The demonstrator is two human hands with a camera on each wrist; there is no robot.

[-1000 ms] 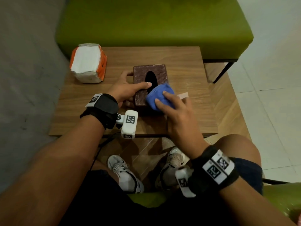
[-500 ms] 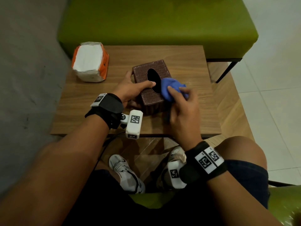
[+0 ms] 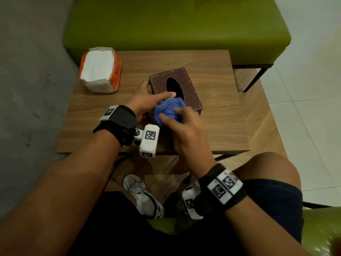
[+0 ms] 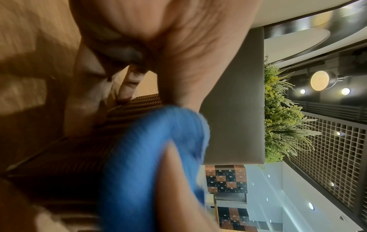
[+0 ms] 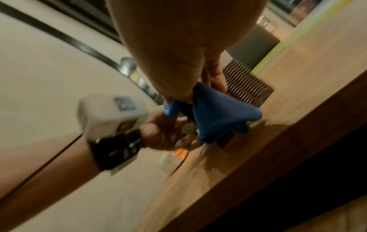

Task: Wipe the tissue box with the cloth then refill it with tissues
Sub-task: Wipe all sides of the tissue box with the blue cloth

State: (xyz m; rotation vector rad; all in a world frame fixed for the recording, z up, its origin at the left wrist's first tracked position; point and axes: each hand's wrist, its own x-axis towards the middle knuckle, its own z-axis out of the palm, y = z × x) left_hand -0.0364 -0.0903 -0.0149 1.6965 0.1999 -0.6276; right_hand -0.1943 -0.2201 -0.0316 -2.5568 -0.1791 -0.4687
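Woven brown rectangular tissue box [image 3: 175, 89] sits mid wooden table [image 3: 217, 126], braced by the left hand [image 3: 145, 102], thumb across its top, so the right hand [image 3: 184, 130], fingers bunching the crumpled blue cloth [image 3: 168, 109], can rub its near corner

Right hand [image 3: 186, 130] presses cloth [image 3: 168, 109] (blue) on tissue box [image 3: 191, 93].

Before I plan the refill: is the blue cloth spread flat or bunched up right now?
Bunched up. The right hand holds the blue cloth as a crumpled wad against the tissue box's near corner.
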